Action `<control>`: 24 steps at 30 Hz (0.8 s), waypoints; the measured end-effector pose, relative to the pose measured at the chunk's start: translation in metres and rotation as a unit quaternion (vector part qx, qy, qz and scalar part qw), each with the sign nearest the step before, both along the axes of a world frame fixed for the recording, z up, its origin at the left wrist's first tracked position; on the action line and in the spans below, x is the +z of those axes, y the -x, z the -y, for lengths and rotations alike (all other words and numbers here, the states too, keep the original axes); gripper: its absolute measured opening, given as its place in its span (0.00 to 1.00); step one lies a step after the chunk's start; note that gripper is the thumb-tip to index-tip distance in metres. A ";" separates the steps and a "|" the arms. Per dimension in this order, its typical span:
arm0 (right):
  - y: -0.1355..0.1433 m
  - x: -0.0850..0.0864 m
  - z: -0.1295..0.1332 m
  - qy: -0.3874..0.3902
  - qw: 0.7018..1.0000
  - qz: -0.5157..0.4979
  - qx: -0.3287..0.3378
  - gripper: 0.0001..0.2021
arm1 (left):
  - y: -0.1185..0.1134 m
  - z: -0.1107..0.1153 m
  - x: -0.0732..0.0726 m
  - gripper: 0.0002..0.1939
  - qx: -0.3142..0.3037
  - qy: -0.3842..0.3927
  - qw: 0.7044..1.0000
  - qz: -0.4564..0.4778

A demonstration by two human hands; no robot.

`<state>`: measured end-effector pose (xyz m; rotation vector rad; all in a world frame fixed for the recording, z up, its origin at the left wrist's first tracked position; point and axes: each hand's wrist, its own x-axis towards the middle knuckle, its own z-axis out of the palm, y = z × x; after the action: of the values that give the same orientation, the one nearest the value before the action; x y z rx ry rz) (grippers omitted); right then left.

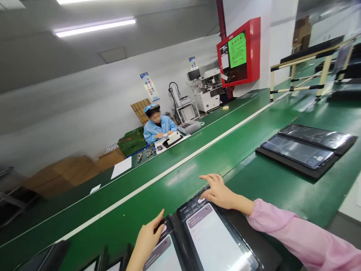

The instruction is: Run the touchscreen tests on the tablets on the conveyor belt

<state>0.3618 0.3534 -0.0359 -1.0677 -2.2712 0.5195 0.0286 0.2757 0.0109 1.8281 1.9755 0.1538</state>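
Right hand [218,192], in a pink sleeve [304,237], lies flat and open, palm down on the far end of the right tablet [217,237], fingers spread over its top edge and gripping nothing. Left hand [148,239] rests at the upper corner of the left tablet [165,256], thumb pointing toward 1 o'clock, fingers loosely extended, not clasped around anything I can make out. Both tablets sit side by side in a dark tray [255,248] at the near edge of the green conveyor belt [180,188], their long axes running from 5 o'clock up to 11 o'clock; the right hand is farther out along that axis than the left. At 2 o'clock, well apart, two more dark trays with screens [306,150] lie on the belt. Beyond the white stripe, at 11 o'clock, a seated person in blue [159,126] works at a bench, with a red cabinet [239,52] on the wall at 1 o'clock.
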 end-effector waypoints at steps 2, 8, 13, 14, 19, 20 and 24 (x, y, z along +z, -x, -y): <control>-0.004 -0.006 0.001 -0.039 0.997 0.059 0.012 0.17 | -0.007 0.006 0.004 0.32 0.001 0.007 0.999 -0.039; -0.039 -0.014 0.022 -0.051 0.998 0.003 0.034 0.32 | -0.004 0.037 0.039 0.33 -0.022 0.070 0.996 -0.055; -0.049 -0.019 0.049 0.003 0.990 0.032 0.136 0.30 | -0.015 0.062 0.057 0.20 -0.220 0.130 0.967 -0.004; -0.047 -0.023 0.048 0.009 0.993 0.034 0.116 0.29 | -0.017 0.063 0.058 0.18 -0.248 0.154 0.956 0.014; -0.036 -0.062 0.025 0.035 0.993 -0.002 -0.115 0.17 | -0.011 0.040 0.049 0.23 -0.186 0.043 0.975 -0.112; -0.036 -0.072 0.022 0.045 0.990 -0.011 -0.133 0.16 | -0.009 0.034 0.045 0.23 -0.167 0.001 0.975 -0.147; -0.044 -0.101 0.025 0.091 0.984 -0.055 -0.145 0.17 | -0.010 0.022 0.023 0.30 -0.209 0.013 0.973 -0.094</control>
<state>0.4055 0.3284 -0.1364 -1.3969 -1.9562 0.6560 0.0383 0.2539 0.0335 2.2632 1.6460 -0.1810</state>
